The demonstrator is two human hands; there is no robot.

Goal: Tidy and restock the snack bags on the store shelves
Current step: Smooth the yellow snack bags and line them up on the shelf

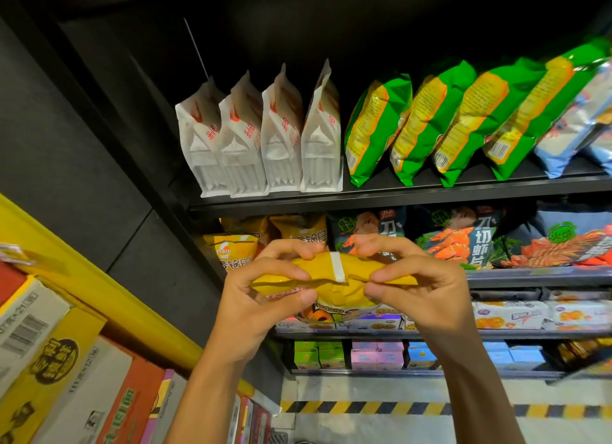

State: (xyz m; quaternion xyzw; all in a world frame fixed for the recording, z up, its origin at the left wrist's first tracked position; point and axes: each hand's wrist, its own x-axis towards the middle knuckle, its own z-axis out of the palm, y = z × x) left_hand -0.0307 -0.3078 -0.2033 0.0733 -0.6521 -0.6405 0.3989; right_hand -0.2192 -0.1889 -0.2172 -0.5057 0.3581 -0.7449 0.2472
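Note:
A yellow snack bag (334, 286) is held flat in front of the second shelf, top edge toward me, with a white strip across its middle. My left hand (261, 297) pinches its left end and my right hand (427, 294) pinches its right end. Just behind it, more yellow bags (231, 248) stand at the left end of the second shelf (530, 273), partly hidden by my fingers. Beside them stand dark shrimp-chip bags (460, 238). On the top shelf (397, 191) stand white pouches (258, 142) and green-yellow bags (440, 122).
Pale blue bags (576, 135) lean at the top shelf's right end. Lower shelves hold flat packs (510, 314) and small coloured boxes (377, 357). Stacked cardboard cartons (66, 370) and a yellow beam (99, 291) fill the left. A black-yellow hazard stripe (397, 408) crosses the floor.

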